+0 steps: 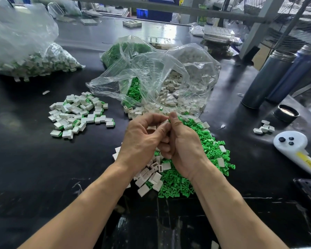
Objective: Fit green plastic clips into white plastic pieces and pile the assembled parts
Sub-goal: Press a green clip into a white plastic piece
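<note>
Both hands meet above the black tabletop (34, 159): the left hand (142, 139) curls its fingers round a small white plastic piece (164, 123) while the right hand (183, 142) pinches at that piece's end, so a clip looks mid-fitting, though no clip shows between the fingers. Next, I judge, comes pressing it home and dropping it onto the pile of assembled white-and-green parts (79, 114) at left. One such pile lies loose, beside one heap of loose green plastic clips (196, 180) and three clear plastic bags (151, 72); the pieces are too many to count.

Black table (34, 159): clip heaps (183, 184), perhaps flasks (266, 78).
</note>
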Motion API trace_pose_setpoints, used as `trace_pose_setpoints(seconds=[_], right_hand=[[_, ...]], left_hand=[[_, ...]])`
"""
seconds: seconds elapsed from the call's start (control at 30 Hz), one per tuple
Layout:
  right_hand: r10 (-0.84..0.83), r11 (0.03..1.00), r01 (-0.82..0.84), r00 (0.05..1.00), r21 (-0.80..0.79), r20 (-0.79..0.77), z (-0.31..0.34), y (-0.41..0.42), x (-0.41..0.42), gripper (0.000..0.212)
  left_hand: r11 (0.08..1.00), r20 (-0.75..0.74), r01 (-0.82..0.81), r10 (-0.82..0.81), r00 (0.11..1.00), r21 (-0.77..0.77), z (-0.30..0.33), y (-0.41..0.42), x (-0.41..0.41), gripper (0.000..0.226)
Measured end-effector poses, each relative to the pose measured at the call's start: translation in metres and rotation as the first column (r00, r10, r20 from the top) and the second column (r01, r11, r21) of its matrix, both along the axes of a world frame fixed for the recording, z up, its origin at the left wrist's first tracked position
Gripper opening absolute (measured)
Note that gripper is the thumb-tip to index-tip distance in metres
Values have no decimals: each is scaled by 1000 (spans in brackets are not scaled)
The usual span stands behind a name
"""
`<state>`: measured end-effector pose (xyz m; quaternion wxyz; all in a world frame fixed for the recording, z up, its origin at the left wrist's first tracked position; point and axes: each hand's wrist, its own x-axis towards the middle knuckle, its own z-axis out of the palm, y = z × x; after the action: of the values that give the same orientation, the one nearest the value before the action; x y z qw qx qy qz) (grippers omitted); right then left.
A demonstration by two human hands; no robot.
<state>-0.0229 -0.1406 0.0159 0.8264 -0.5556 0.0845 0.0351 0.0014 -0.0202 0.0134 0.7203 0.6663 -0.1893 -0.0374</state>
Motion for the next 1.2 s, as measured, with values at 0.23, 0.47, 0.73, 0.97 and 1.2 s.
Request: trace_pose_setpoints(seconds=[0.23, 0.47, 0.73, 0.97, 1.2], right_hand=[[-9, 999, 10, 1000, -45, 17, -2, 1, 1, 50], [-47, 994, 51, 998, -99, 38, -3, 3, 1, 50], [-69, 993, 74, 996, -95, 52, -2, 7, 1, 57], [-72, 982, 86, 993, -165, 88, 4, 5, -5, 65], [-118, 835, 241, 956, -494, 268, 8, -9, -7, 53]], left_hand=[[1000, -14, 2, -2, 1000, 0, 1, 0, -1, 8], [1000, -24, 8, -9, 1000, -16, 2, -1, -2, 8], [1000, -10, -8, 8, 1000, -6, 3, -1, -4, 7], [999, 6, -24, 24, 1000, -21, 5, 0, -1, 7], [991, 49, -123, 121, 991, 45, 2, 4, 5, 14]])
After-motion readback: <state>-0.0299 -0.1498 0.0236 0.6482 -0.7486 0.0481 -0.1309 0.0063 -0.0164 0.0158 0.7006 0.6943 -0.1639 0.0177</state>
